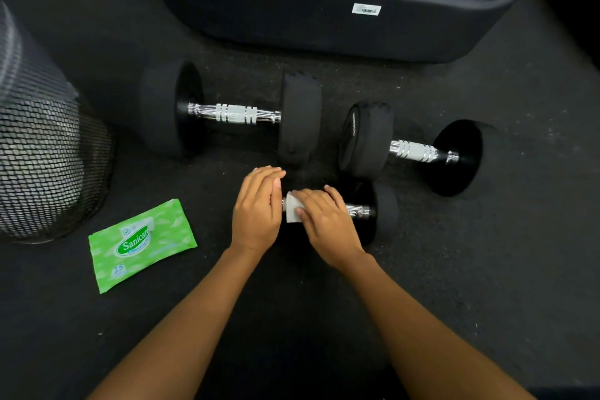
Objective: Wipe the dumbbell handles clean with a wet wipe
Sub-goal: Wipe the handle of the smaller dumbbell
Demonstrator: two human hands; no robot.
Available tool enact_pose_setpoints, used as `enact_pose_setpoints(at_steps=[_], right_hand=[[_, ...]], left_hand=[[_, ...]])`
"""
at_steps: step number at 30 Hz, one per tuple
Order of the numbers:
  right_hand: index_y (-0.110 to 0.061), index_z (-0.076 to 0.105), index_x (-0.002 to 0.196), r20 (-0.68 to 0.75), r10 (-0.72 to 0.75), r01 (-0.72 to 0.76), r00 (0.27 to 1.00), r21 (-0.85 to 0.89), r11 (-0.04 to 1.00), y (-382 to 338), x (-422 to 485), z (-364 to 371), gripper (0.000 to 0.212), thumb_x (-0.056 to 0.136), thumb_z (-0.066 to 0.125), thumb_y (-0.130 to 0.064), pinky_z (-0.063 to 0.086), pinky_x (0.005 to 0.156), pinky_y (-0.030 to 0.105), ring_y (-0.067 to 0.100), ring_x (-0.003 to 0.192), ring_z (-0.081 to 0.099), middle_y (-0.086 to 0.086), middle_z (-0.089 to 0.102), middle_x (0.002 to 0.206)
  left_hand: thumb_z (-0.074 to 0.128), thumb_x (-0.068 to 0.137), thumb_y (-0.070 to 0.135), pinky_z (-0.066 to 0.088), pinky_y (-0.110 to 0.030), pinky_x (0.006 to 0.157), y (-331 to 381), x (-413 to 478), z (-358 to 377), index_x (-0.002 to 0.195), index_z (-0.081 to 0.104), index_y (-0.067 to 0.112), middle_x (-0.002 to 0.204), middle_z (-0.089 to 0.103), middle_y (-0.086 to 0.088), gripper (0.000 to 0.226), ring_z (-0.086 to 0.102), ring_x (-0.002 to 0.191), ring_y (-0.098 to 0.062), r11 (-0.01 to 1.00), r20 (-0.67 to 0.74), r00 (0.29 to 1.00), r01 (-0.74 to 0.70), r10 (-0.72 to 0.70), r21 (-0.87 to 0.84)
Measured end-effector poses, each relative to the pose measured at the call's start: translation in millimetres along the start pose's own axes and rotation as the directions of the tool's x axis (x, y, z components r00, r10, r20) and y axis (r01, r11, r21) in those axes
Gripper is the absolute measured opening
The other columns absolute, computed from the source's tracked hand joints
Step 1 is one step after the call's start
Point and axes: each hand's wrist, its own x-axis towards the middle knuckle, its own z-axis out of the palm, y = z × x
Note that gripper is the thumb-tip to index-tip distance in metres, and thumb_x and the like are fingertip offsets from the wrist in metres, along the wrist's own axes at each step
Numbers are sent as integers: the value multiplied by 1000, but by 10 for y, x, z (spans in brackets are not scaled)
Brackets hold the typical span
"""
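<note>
Forearms are being stretched forward from the bottom edge over a dark speckled floor (487, 269). Just ahead of them, a small dumbbell (380, 211) is being held crosswise on that floor. Its left end is being covered by the left hand (258, 208), whose fingers are being held straight and close together; the weight head beneath is being hidden by the palm. A white wet wipe (292, 209) is being pressed round the chrome handle by the right hand (324, 221), with the fingers curled over the top and the thumb laid against the wipe's near side. The bare right part of the handle and the black right head are being shown beyond that hand. To the left of the hands, a green wipes pack (143, 245) is being seen lying flat, apart from the small dumbbell. Farther off, two larger dumbbells are being seen on the floor: the left dumbbell (233, 114) just beyond the hands and the right dumbbell (417, 151) beside it, their inner heads near each other. At the left edge a black mesh bin (42, 156) is being shown, and farthest back a black machine base (324, 26) bearing stickers is being seen.
</note>
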Motion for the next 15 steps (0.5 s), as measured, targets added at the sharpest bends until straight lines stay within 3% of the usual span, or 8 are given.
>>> enact_pose_setpoints(at_steps=[5, 10, 15], right_hand=[[-7, 60, 113, -23, 36, -37, 999, -51, 998, -247, 134, 112, 42, 85, 30, -17, 23, 109, 34, 20, 100, 61, 6, 66, 106], [-5, 53, 125, -43, -32, 28, 999, -91, 995, -162, 8, 122, 43, 86, 36, -14, 22, 111, 36, 22, 113, 56, 9, 61, 119], [-4, 56, 120, -77, -12, 8, 997, -61, 998, -226, 31, 117, 42, 85, 35, -16, 21, 111, 36, 22, 110, 57, 9, 62, 115]], left_hand=[[35, 96, 14, 34, -29, 103, 19, 5, -11, 107, 65, 0, 108, 66, -12, 35, 49, 110, -13, 1000, 9, 1000, 8, -8, -1], [36, 95, 13, 34, -27, 104, 14, -4, -18, 108, 64, 0, 109, 65, -11, 33, 48, 111, -12, 1000, 18, 1000, 6, -6, -5], [37, 95, 12, 36, -30, 102, 13, 3, -13, 107, 64, 0, 108, 66, -12, 33, 49, 111, -14, 1000, 9, 1000, 0, 0, -4]])
